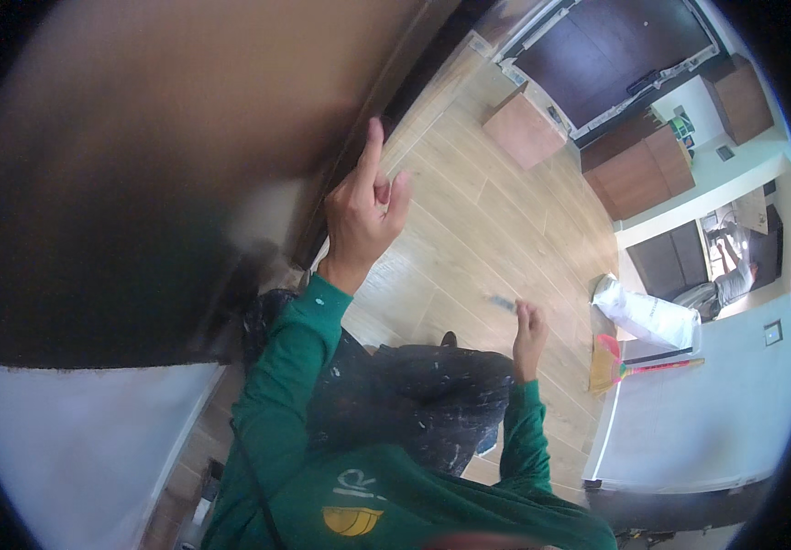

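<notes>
Reaching up with the left hand [363,215], index finger straight and touching the dark edge of the brown panel [230,101], other fingers curled in, nothing held. Gripping a small thin grey-blue tool [503,302] in the right hand [530,332], fingers pinched shut on it, tool tip jutting left over the pale wood-plank floor [478,211]; what kind of tool, cannot tell. Both green sleeves [299,357] rising from below, paint-spattered dark trousers [414,394] between them. Farther right: white sack [648,316] beside a pink-handled broom [634,368] against the wall, brown box [524,130] well apart.
</notes>
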A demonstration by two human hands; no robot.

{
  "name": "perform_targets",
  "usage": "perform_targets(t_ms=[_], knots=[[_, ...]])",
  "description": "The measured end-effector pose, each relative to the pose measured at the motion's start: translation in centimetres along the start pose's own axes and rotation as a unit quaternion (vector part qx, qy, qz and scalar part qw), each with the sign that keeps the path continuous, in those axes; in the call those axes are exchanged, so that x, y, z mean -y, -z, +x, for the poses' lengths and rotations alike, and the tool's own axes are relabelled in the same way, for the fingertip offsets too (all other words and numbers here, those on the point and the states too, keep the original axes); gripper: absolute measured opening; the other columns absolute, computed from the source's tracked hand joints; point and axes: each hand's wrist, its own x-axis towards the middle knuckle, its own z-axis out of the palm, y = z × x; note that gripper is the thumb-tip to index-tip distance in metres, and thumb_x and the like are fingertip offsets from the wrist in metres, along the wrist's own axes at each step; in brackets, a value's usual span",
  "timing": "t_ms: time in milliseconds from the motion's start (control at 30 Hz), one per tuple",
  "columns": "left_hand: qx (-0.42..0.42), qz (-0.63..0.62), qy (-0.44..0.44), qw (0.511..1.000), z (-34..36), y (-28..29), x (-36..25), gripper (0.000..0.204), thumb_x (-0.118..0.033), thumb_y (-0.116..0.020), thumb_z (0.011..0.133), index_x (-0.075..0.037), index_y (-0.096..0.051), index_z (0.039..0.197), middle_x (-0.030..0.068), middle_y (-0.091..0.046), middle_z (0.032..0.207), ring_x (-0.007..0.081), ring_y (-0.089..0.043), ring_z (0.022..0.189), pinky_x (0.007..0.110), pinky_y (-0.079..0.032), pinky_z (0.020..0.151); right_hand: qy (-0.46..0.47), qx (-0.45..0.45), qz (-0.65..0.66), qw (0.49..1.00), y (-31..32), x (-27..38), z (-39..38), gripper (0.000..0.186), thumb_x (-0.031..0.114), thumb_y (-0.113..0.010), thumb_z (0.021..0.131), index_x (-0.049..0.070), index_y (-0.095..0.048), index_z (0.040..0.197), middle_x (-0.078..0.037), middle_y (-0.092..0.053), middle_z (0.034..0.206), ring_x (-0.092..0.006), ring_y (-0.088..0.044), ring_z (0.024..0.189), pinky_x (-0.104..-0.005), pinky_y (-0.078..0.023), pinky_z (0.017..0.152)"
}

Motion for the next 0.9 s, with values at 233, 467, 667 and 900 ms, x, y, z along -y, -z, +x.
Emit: perform_targets(t_ms=[233, 467, 667, 900], knots=[[-0.017, -0.009, 0.004, 1.0, -2.4, 0.0, 0.4, 0.072, -0.005, -0.07, 0.094, -0.003, -0.041, 0.159, 0.0011, -0.049, 0.063, 0.0095, -0.046, 0.055, 0.027, -0.044, 0.054, -0.098, -0.082, 0.03, 0.991, 1.6, -6.8, -7.7, 0.022, 0.017, -0.061, 0.107, -0.001, -0.072, 0.11, -0.005, -0.068, 0.105, -0.0134, -0.061, 0.098, -0.0287, -0.048, 0.089], [0.049, -0.011, 0.032, 0.998, -1.3, 1.1, -0.3, 0.079, -0.006, -0.072, 0.092, -0.005, -0.035, 0.162, 0.0034, -0.05, 0.061, 0.0112, -0.049, 0.054, 0.028, -0.045, 0.055, -0.099, -0.08, 0.079, 0.989, 0.9, -5.7, -6.9, 0.022, 0.017, -0.06, 0.107, -0.001, -0.072, 0.111, -0.005, -0.068, 0.107, -0.014, -0.061, 0.1, -0.0297, -0.047, 0.092], [0.064, -0.078, 0.037, 0.994, -0.3, 1.1, -0.9, 0.083, -0.007, -0.072, 0.092, -0.006, -0.031, 0.164, 0.0049, -0.05, 0.059, 0.0123, -0.049, 0.053, 0.029, -0.045, 0.055, -0.092, -0.083, 0.041, 0.991, 1.0, -6.3, -7.0, 0.023, 0.018, -0.061, 0.107, -0.002, -0.072, 0.112, -0.006, -0.07, 0.105, -0.0149, -0.062, 0.101, -0.0312, -0.048, 0.094], [0.09, -0.03, 0.06, 0.994, -1.5, 2.2, -0.8, 0.085, -0.005, -0.071, 0.093, -0.006, -0.027, 0.165, 0.0028, -0.044, 0.057, 0.0081, -0.04, 0.053, 0.027, -0.04, 0.053, -0.103, -0.089, 0.063, 0.989, 0.9, -6.8, -7.1, 0.023, 0.018, -0.061, 0.107, -0.001, -0.072, 0.112, -0.006, -0.07, 0.106, -0.0156, -0.062, 0.1, -0.0309, -0.048, 0.092]])
